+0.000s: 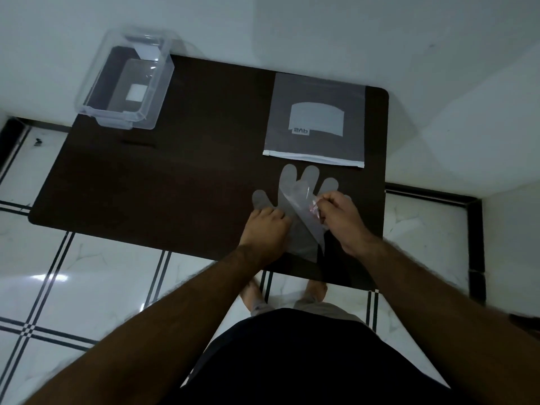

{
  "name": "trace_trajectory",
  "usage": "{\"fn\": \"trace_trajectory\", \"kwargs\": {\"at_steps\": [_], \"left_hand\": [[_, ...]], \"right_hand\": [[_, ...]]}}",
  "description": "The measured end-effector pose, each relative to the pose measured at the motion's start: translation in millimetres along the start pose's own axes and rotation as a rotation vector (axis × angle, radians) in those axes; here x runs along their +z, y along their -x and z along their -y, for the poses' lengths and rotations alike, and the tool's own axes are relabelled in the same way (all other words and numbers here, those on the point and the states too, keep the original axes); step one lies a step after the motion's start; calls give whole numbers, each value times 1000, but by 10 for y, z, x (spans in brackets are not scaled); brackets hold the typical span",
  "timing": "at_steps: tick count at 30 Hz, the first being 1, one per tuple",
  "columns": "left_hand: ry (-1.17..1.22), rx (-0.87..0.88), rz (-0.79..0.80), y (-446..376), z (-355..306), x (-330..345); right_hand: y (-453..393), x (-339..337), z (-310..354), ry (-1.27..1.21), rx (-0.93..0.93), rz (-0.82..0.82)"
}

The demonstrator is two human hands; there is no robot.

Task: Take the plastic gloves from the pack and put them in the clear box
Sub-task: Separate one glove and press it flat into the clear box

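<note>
The plastic gloves [295, 197] lie flat on the near right part of the dark table [163, 182], thin, grey-clear and see-through, fingers pointing away from me toward the pack [317, 124] just beyond them. My left hand [266, 229] rests palm-down on the glove's left side beside its thumb, fingers curled. My right hand [342, 220] pinches a lifted, folded strip of the film between thumb and fingertips. The pack is grey with a white zip edge nearest me. The clear box [128, 80] stands open at the far left corner, well apart.
</note>
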State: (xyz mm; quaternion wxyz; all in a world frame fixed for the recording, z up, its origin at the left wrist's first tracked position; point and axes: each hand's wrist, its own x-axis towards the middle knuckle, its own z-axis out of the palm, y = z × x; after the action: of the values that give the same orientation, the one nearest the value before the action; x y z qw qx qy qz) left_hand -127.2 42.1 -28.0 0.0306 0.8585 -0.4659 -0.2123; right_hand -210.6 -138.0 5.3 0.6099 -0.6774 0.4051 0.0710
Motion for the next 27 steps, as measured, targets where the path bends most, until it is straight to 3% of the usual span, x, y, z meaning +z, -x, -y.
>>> {"fn": "trace_trajectory", "kwargs": {"at_steps": [9,21,24,27], "left_hand": [[-114,117,154,-395,-210,-146],[-70,51,312,-652,-307,-391],[227,-81,164,-771,-276,-660],[610,-196,-255,-881,-213,-1098]], "right_hand": [[-20,-426,240,27,-81,-65],[-15,-910,965,149,-261,-65],[22,-1095,1306,220,-340,-34],[120,-1254,1673,386,-442,-5]]}}
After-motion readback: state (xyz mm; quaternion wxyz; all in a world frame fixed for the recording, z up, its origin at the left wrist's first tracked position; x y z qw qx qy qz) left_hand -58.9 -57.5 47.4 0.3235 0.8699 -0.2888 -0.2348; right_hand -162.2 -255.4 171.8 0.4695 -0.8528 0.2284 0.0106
